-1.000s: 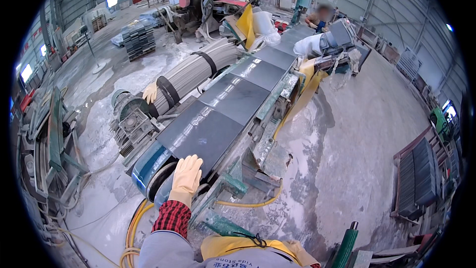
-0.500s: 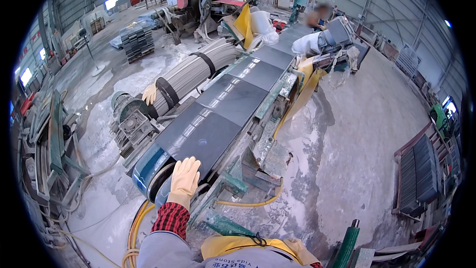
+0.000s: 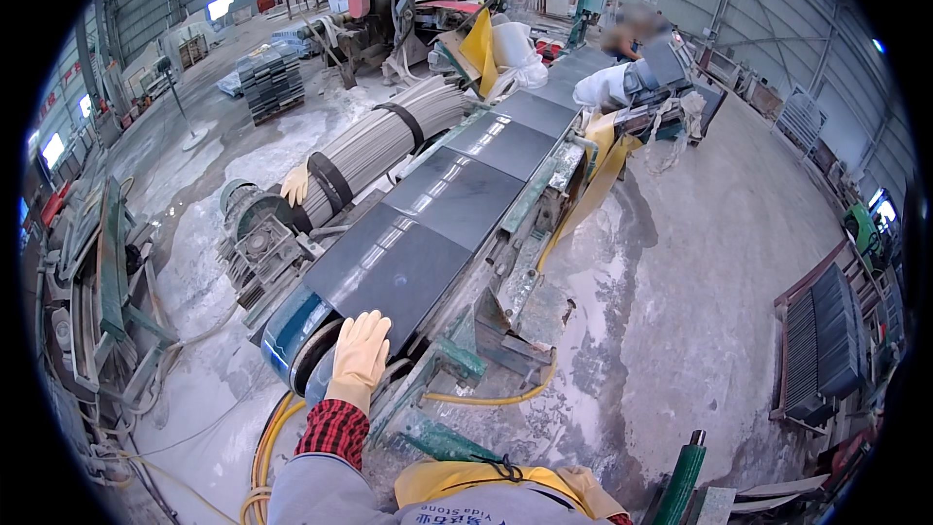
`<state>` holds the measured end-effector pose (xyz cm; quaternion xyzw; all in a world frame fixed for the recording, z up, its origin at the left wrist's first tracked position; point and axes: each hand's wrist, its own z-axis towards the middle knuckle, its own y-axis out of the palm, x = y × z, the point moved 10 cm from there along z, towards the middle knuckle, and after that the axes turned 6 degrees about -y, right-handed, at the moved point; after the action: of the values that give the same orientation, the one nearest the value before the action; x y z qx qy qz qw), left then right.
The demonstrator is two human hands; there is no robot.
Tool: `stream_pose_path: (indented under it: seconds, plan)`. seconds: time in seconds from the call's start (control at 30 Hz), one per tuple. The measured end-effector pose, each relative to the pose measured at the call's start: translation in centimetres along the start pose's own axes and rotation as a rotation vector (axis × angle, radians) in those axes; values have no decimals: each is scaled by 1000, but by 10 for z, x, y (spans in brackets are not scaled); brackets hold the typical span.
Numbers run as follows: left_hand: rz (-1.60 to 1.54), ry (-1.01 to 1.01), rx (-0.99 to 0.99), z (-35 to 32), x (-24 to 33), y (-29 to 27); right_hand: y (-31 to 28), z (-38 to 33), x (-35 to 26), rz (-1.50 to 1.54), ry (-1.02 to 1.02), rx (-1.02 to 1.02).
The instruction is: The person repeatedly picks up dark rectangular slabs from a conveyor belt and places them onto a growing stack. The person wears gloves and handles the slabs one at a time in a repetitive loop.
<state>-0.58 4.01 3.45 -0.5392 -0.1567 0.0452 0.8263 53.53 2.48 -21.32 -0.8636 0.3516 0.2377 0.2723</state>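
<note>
My left hand (image 3: 360, 355), in a cream rubber glove with a red-and-black checked cuff, lies flat with its fingers stretched out. It rests at the near end of a dark polished stone slab (image 3: 389, 272), over the conveyor's end roller. More such slabs (image 3: 457, 185) lie end to end along the conveyor, reflecting the overhead light. At the lower edge, my right hand (image 3: 595, 494), gloved alike, is beside my yellow apron (image 3: 466, 479). Its fingers are hidden from this view.
Left of the conveyor stand a motor (image 3: 262, 238) and a ribbed grey bundle (image 3: 379, 146) with a loose glove (image 3: 294, 185). Yellow hoses (image 3: 272, 447) run by the near end. Stacked slabs (image 3: 821, 340) lean at right. A co-worker (image 3: 627, 39) is at the far end.
My left hand stays nearly in place at the slab's near end. The far co-worker has shifted slightly. The slabs show no clear movement.
</note>
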Motion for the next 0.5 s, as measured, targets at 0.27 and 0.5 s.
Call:
stream_pose_path:
  seconds: [0.27, 0.5]
  plan:
    - [-8, 2, 0, -4, -2, 2, -3, 14, 17, -51, -29, 22]
    - [-42, -16, -25, -9, -5, -2, -4, 20, 26, 0, -36, 24]
